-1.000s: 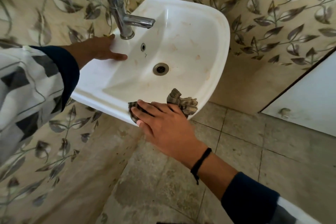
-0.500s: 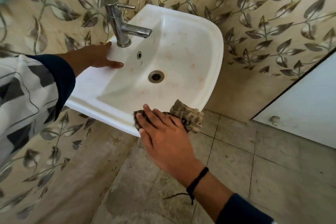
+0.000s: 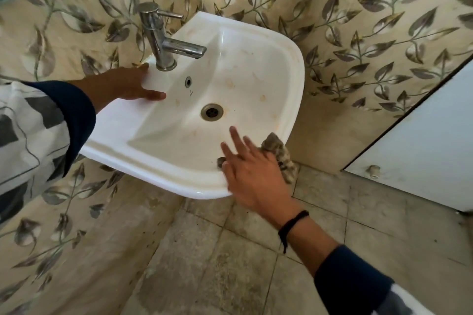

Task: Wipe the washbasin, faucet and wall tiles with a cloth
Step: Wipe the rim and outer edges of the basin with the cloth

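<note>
On washbasin [image 3: 153,172] front rim, right hand [image 3: 252,174] presses cloth [image 3: 280,153] with fingers straight and spread; left hand [image 3: 128,84] rests flat beside faucet [image 3: 163,43], fingers extended, holding nothing.

The washbasin [image 3: 294,77] sits in a corner, with wall tiles [image 3: 358,33] on two sides of it and the floor [image 3: 230,263] below. The faucet [image 3: 163,43] stands on the basin ledge, spout over the bowl. The drain [image 3: 211,111] lies in the bowl bottom. The left hand [image 3: 133,84] rests on the ledge just beside the faucet base. The right hand [image 3: 250,174] lies flat on the cloth [image 3: 279,153] at the near rim. A door [image 3: 422,148] stands at far right.
</note>
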### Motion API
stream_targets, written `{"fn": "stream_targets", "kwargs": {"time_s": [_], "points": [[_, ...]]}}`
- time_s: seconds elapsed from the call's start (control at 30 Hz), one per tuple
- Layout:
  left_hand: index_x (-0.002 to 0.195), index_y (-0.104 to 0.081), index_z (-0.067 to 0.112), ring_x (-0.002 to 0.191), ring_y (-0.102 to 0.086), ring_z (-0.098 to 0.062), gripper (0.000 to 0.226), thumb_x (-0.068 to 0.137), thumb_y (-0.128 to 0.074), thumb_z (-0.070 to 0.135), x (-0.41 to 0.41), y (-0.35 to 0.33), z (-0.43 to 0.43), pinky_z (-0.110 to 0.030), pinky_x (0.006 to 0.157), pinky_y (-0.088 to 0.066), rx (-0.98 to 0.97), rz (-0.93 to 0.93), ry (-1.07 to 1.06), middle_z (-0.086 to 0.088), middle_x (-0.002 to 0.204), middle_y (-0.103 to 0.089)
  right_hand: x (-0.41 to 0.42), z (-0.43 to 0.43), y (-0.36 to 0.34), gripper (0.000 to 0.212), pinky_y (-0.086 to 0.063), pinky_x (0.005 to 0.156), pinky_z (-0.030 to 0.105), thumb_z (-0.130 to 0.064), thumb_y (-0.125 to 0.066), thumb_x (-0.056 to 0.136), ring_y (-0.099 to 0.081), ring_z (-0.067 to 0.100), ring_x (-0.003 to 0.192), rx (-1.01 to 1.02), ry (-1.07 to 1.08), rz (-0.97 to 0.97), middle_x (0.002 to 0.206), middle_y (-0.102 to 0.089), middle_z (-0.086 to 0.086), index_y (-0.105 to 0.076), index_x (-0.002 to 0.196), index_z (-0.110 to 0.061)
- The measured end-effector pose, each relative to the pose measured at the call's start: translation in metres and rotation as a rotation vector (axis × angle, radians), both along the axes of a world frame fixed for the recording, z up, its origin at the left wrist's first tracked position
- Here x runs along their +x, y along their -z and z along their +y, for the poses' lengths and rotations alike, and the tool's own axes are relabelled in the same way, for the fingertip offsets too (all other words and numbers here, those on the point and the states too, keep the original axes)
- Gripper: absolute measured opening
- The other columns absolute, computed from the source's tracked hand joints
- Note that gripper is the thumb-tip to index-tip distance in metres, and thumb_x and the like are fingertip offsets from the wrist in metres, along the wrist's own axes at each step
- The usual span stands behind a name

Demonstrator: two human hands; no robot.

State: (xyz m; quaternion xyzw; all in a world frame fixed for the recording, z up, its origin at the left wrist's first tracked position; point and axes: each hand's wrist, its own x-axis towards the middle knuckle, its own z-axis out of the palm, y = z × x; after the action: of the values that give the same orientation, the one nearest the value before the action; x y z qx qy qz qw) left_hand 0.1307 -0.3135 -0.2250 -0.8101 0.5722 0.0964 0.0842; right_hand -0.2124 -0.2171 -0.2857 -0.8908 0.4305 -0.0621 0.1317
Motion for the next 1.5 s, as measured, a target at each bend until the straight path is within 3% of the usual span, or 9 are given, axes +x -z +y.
{"fn": "stream_targets", "kwargs": {"time_s": [0.27, 0.5, 0.67, 0.9, 1.1, 1.23, 1.33, 1.4, 1.5], "points": [[0.154, -0.005, 0.012, 0.139, -0.030, -0.035, 0.108, 0.078, -0.057, 0.068, 0.001, -0.001, 0.001, -0.041, 0.111, -0.026, -0.003, 0.004, 0.006, -0.014, 0.156, -0.023, 0.009, 0.037, -0.013, 0.055, -0.015, 0.120, 0.043, -0.039, -0.017, 0.105, -0.011, 0.023, 0.153, 0.054, 0.060, 0.002, 0.167, 0.001, 0.003, -0.021, 0.158, -0.024], [0.154, -0.004, 0.011, 0.138, -0.031, -0.036, 0.109, 0.078, -0.057, 0.068, 0.001, 0.002, -0.001, -0.041, 0.110, -0.027, -0.007, 0.009, 0.008, -0.015, 0.156, -0.025, -0.015, -0.087, 0.000, 0.059, -0.004, 0.124, 0.047, -0.033, -0.029, 0.105, 0.007, 0.034, 0.153, 0.032, 0.302, 0.170, 0.166, 0.007, 0.011, -0.014, 0.159, -0.015], [0.154, -0.004, 0.012, 0.139, -0.030, -0.035, 0.109, 0.078, -0.058, 0.067, 0.002, 0.002, -0.003, -0.040, 0.111, -0.027, 0.000, 0.013, -0.003, -0.014, 0.156, -0.023, -0.008, -0.006, -0.001, 0.059, -0.001, 0.124, 0.044, -0.031, -0.022, 0.105, 0.003, 0.028, 0.154, -0.008, 0.265, 0.015, 0.166, 0.002, 0.014, -0.011, 0.159, -0.011], [0.154, -0.005, 0.011, 0.139, -0.032, -0.036, 0.111, 0.076, -0.058, 0.070, 0.004, 0.003, -0.002, -0.042, 0.111, -0.028, -0.009, 0.028, 0.005, -0.015, 0.156, -0.025, -0.010, -0.090, -0.002, 0.061, -0.001, 0.124, 0.043, -0.027, -0.030, 0.105, 0.004, 0.029, 0.153, 0.074, 0.353, 0.073, 0.166, 0.004, 0.017, -0.007, 0.159, -0.007], [0.154, -0.003, 0.014, 0.138, -0.033, -0.035, 0.112, 0.075, -0.058, 0.071, 0.005, 0.002, -0.002, -0.042, 0.111, -0.030, 0.005, 0.039, -0.007, -0.014, 0.156, -0.025, -0.008, -0.012, 0.003, 0.055, -0.002, 0.124, 0.042, -0.027, -0.031, 0.105, -0.002, 0.026, 0.154, -0.002, 0.281, -0.092, 0.166, -0.005, 0.014, -0.021, 0.158, -0.015], [0.154, -0.002, 0.014, 0.137, -0.034, -0.034, 0.112, 0.076, -0.058, 0.070, 0.006, 0.003, -0.003, -0.041, 0.110, -0.030, 0.008, 0.013, 0.002, -0.014, 0.156, -0.026, -0.015, -0.015, 0.006, 0.036, -0.027, 0.116, 0.041, -0.020, -0.045, 0.103, -0.038, 0.024, 0.143, -0.044, 0.337, -0.259, 0.151, -0.046, 0.008, -0.055, 0.136, -0.011], [0.154, -0.002, 0.014, 0.137, -0.034, -0.034, 0.111, 0.076, -0.057, 0.070, 0.006, 0.003, -0.004, -0.040, 0.110, -0.030, 0.013, 0.006, 0.014, -0.014, 0.155, -0.026, -0.016, -0.019, 0.010, 0.024, -0.049, 0.089, 0.045, -0.008, -0.054, 0.097, -0.063, 0.029, 0.108, -0.197, 0.321, -0.337, 0.122, -0.065, 0.009, -0.061, 0.120, -0.008], [0.154, -0.002, 0.014, 0.138, -0.033, -0.034, 0.111, 0.076, -0.057, 0.070, 0.005, 0.002, -0.004, -0.040, 0.110, -0.030, 0.015, -0.002, 0.011, -0.014, 0.156, -0.025, -0.016, -0.031, 0.000, 0.019, -0.054, 0.076, 0.037, -0.002, -0.052, 0.097, -0.061, 0.021, 0.090, -0.220, 0.330, -0.500, 0.115, -0.063, 0.009, -0.060, 0.113, -0.006], [0.154, -0.003, 0.014, 0.139, -0.032, -0.034, 0.111, 0.076, -0.058, 0.070, 0.006, 0.002, -0.003, -0.040, 0.111, -0.028, 0.014, 0.014, 0.009, -0.013, 0.156, -0.024, -0.010, -0.069, -0.029, 0.025, -0.054, 0.073, 0.022, -0.013, -0.042, 0.101, -0.051, 0.010, 0.090, -0.309, 0.367, -0.752, 0.122, -0.053, 0.011, -0.061, 0.114, -0.004]]}}
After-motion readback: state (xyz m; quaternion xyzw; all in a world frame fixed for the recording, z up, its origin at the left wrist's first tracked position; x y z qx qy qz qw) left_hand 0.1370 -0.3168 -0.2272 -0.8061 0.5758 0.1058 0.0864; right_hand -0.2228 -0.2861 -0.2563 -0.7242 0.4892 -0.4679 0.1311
